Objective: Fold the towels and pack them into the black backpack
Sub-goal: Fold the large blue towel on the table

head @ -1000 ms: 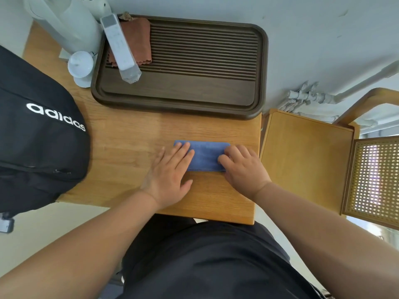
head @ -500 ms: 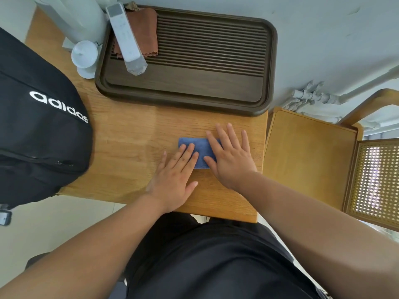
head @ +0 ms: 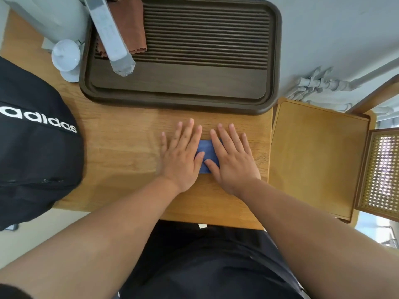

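Both hands slid inward: left hand (head: 182, 156), right hand (head: 234, 160) flat, fingers straight, pressing blue towel (head: 206, 155); brown cloth (head: 131, 22) in tray (head: 274, 61).

Dark slatted tray (head: 183, 85) on wooden table (head: 121, 137), cane-backed chair (head: 317, 158) just beside

Bare forearms (head: 108, 234), left hand (head: 181, 156) and right hand (head: 234, 160) both uncovered. Short fingernails (head: 191, 121). Black clothing (head: 205, 266) over the torso, plain, softly creased. Dark sleeve edge (head: 8, 291) just peeking in, bottom-left corner.
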The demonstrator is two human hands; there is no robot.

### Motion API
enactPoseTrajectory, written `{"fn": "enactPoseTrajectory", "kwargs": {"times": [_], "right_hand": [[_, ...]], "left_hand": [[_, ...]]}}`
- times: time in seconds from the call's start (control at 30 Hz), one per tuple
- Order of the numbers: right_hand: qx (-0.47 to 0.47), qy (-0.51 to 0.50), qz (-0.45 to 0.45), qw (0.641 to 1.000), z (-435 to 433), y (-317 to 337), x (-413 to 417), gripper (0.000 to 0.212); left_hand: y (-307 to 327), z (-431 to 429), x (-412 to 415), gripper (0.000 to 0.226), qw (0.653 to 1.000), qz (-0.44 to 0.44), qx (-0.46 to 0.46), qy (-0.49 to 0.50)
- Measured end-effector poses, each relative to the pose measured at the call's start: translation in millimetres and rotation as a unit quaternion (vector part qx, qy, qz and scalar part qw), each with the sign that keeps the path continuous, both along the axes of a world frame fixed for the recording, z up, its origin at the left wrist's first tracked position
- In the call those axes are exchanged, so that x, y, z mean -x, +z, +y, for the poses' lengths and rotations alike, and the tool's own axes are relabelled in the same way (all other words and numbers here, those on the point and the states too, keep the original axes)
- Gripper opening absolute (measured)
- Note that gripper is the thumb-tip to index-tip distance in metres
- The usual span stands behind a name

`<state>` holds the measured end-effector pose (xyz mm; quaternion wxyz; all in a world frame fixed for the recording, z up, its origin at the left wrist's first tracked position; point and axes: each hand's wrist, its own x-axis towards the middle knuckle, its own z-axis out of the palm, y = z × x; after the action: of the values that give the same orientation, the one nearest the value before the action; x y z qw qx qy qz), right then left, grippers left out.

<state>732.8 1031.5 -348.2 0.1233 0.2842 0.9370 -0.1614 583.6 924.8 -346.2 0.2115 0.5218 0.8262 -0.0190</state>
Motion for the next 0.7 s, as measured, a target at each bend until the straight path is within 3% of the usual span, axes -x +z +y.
{"fn": "enactPoseTrajectory", "kwargs": {"times": [0.27,0.4,0.53,0.6,0.7], "right_hand": [[0.006,0.003,0.008,1.0,1.0,-0.9,1.1,0.069],[0.011,-0.003,0.001,1.0,-1.5,9.6,3.2,0.071],[0.018,0.01,-0.034,0.999,-3.1,30.4,3.0,0.077],[0.018,0.021,-0.039,0.999,-1.9,42.4,0.7,0.067],[0.038,0.023,-0.046,0.998,4.3,64.8,-3.6,0.041]], "left_hand": [[-3.0,2.0,5.0,0.066,1.0,-0.02,-0.001,-0.018],[8.8,3.0,0.5,0.069,1.0,-0.003,0.028,-0.012],[25.3,0.2,-6.1,0.081,1.0,0.03,-0.001,-0.002],[36.5,0.8,-9.4,0.067,0.999,0.037,0.017,-0.001],[55.6,-0.5,-18.1,0.025,0.999,0.029,0.021,-0.004]]}}
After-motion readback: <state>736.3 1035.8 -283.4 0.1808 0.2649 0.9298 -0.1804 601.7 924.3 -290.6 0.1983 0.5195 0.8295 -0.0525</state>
